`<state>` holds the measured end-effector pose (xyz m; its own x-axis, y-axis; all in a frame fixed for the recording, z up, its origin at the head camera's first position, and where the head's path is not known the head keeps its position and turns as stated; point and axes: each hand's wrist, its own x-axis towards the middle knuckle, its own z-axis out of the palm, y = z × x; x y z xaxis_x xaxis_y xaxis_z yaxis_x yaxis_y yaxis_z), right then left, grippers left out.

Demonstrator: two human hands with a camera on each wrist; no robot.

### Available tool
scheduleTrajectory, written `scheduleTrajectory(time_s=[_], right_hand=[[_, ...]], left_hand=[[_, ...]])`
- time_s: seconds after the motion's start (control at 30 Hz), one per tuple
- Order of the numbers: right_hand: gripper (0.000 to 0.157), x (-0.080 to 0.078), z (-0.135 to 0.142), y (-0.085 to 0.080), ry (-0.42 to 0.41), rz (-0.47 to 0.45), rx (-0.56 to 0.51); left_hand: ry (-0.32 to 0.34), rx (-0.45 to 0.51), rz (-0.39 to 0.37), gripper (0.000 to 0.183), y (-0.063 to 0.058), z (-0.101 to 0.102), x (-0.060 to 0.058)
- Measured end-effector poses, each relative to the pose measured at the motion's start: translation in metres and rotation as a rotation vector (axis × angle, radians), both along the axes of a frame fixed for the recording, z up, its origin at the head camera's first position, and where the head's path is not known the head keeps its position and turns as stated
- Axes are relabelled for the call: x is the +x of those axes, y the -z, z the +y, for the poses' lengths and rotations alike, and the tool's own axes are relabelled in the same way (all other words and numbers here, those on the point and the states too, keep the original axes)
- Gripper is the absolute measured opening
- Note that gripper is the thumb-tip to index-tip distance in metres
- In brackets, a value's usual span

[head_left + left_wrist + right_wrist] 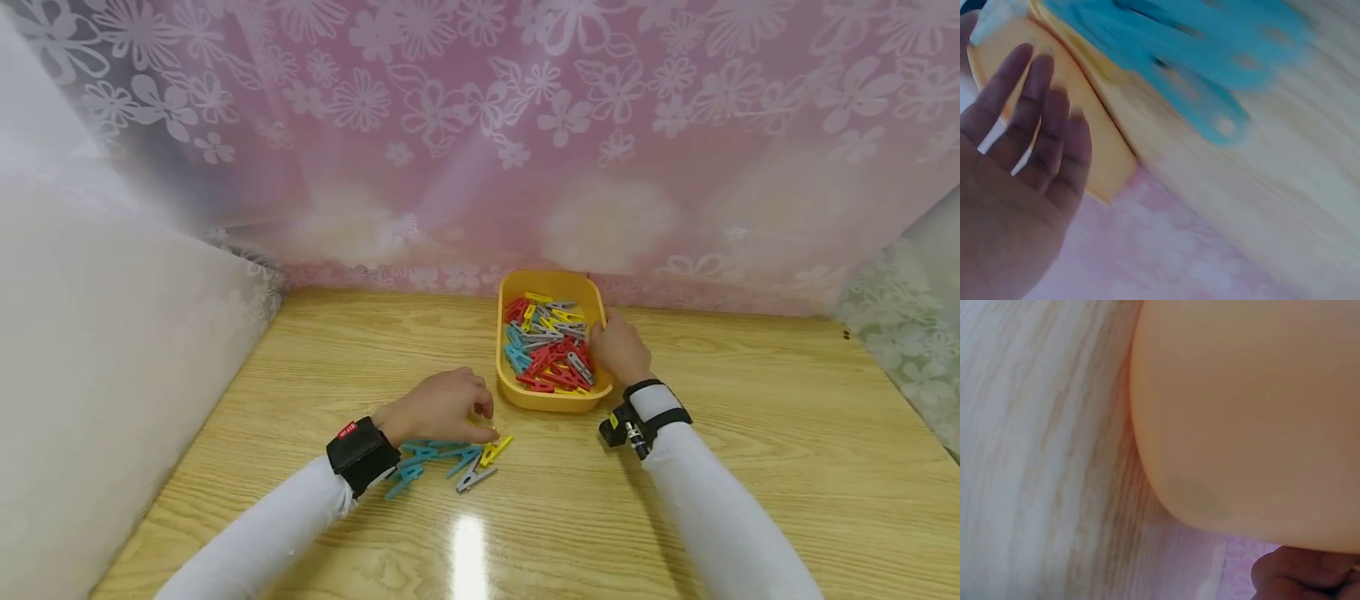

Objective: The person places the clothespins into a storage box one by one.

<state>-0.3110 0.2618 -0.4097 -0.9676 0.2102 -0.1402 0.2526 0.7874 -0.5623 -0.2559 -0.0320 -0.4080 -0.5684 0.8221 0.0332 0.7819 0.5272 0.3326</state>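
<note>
My left hand [446, 406] hovers low over a small pile of plastic clothespins left of a yellow basket [551, 403]. Blue clothespins [420, 452], a grey clothespin [474, 477] and a yellow clothespin [495, 451] lie around its thumb and fingertips. In the left wrist view, its fingers [1041, 119] are loosely bent with nothing between them, beside blurred blue clothespins [1197, 100]. My right hand [622, 346] grips the basket's right rim; the right wrist view shows its curled fingers [1297, 569] at the basket's edge, partly cut off.
Inside the basket lie many red, blue, yellow and grey clothespins [551, 358]. The wood-grain table [750, 467] runs up to a pink floral curtain [465, 167] behind the basket. A white curtain [112, 333] borders the left side.
</note>
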Motion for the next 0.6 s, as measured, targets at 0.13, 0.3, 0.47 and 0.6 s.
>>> scheduleTrajectory(time_s=[0.13, 0.3, 0.47, 0.6], right_hand=[[0.045, 0.0, 0.0, 0.002, 0.006, 0.001, 0.002], [0.045, -0.001, 0.0, 0.004, 0.015, -0.013, -0.002], [0.044, -0.002, -0.001, 0.004, 0.028, -0.013, 0.005], [0.044, -0.002, -0.002, 0.003, 0.027, -0.012, 0.009]], left_hand=[[-0.04, -0.109, 0.12, 0.034, 0.001, 0.018, 0.005], [-0.116, -0.237, 0.175, 0.045, 0.007, 0.032, 0.006], [-0.124, -0.28, 0.151, 0.043, 0.008, 0.039, 0.007], [-0.112, -0.228, 0.15, 0.037, 0.004, 0.039, 0.007]])
